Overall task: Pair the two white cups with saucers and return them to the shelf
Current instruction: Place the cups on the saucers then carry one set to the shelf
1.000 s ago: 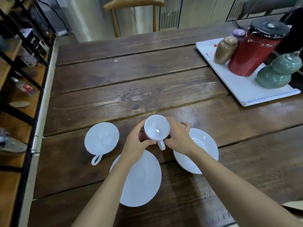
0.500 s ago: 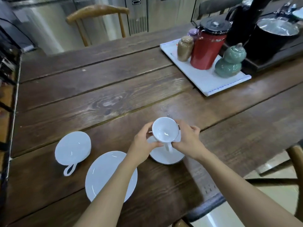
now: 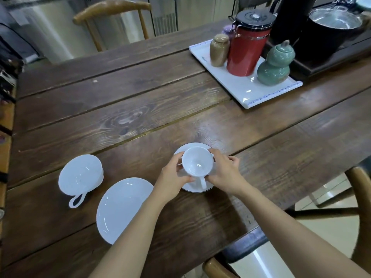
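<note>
A white cup (image 3: pixel 197 162) sits over the middle of a white saucer (image 3: pixel 190 147) on the wooden table, handle toward me. My left hand (image 3: pixel 172 177) grips its left side and my right hand (image 3: pixel 224 173) grips its right side. Whether the cup's base touches the saucer is hidden by my hands. A second white cup (image 3: pixel 81 175) stands alone at the left, handle toward me. Between the two cups lies a bare second saucer (image 3: pixel 122 207), partly covered by my left forearm.
A white tray (image 3: pixel 241 91) at the back right carries a red canister (image 3: pixel 247 49), a brown jar (image 3: pixel 218 50) and a green gourd jar (image 3: pixel 275 65). A black pot (image 3: pixel 331 31) stands behind it. The shelf (image 3: pixel 6 117) runs along the left edge. Chairs stand beyond the table and at the lower right.
Both hands carried the cup to the right and lowered it onto the right saucer's middle. My view swung right, so the shelf slid mostly out of frame.
</note>
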`<act>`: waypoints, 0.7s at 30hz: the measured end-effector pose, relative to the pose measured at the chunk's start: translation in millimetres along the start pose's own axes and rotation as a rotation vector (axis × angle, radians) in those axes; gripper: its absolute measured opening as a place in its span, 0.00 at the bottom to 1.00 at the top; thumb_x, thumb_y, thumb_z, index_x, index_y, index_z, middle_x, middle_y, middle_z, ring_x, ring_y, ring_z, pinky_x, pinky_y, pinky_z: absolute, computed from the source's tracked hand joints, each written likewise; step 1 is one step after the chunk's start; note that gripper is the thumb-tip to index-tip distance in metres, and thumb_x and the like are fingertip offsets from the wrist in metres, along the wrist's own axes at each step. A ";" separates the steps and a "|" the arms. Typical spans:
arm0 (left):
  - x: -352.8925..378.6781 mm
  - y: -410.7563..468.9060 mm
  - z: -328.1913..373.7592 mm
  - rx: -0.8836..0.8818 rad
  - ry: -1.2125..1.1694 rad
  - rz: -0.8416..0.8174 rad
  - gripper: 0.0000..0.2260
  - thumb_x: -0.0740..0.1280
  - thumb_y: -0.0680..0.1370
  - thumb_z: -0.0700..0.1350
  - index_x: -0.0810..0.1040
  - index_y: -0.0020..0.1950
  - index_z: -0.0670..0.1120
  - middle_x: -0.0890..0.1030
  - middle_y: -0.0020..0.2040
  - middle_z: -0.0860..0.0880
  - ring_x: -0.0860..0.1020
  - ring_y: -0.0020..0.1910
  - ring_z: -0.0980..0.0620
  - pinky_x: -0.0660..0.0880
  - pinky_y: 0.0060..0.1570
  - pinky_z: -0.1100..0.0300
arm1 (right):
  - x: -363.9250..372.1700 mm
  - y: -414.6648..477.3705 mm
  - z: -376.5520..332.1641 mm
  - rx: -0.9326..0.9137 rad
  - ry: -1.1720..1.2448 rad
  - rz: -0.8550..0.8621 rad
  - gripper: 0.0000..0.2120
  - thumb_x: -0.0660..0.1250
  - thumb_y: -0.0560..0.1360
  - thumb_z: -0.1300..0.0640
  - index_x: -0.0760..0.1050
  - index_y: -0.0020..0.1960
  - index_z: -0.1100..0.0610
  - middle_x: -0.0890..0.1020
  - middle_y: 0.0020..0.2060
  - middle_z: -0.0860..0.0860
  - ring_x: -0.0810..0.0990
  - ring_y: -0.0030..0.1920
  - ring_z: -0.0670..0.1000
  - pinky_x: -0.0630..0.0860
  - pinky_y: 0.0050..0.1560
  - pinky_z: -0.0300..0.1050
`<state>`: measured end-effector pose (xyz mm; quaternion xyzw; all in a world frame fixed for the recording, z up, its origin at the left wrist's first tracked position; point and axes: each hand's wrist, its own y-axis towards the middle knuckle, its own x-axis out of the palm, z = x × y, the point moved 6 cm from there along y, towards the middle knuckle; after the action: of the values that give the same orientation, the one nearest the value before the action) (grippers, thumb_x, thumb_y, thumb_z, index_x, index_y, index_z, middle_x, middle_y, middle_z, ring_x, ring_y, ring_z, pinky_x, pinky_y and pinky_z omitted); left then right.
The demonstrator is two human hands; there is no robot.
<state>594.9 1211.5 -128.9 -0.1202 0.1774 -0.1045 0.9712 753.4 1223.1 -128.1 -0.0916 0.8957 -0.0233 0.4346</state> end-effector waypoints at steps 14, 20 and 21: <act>-40.3 -12.1 2.8 -0.001 0.221 0.079 0.37 0.74 0.70 0.51 0.58 0.74 0.58 0.58 0.76 0.56 0.58 0.73 0.55 0.58 0.65 0.58 | -36.5 -3.5 -14.6 -0.082 0.124 -0.127 0.40 0.67 0.65 0.46 0.54 0.73 0.44 0.66 0.69 0.42 0.58 0.61 0.36 0.49 0.64 0.42; -86.7 -41.1 -6.8 0.031 0.307 0.189 0.35 0.70 0.72 0.56 0.55 0.75 0.60 0.55 0.77 0.58 0.57 0.74 0.54 0.62 0.66 0.56 | -18.9 4.7 -58.2 -0.219 -0.044 -0.136 0.41 0.66 0.68 0.37 0.49 0.74 0.41 0.64 0.72 0.46 0.59 0.70 0.47 0.48 0.68 0.45; -96.4 -46.4 -8.7 0.029 0.325 0.209 0.35 0.69 0.72 0.56 0.55 0.75 0.60 0.55 0.77 0.58 0.56 0.74 0.54 0.61 0.67 0.55 | -12.3 7.8 -69.0 -0.241 -0.069 -0.139 0.41 0.66 0.69 0.37 0.49 0.75 0.42 0.64 0.72 0.47 0.60 0.70 0.47 0.48 0.68 0.46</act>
<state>495.9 1189.4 -93.5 -0.0686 0.3416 -0.0237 0.9370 705.7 1230.4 -76.7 -0.2056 0.8681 0.0576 0.4481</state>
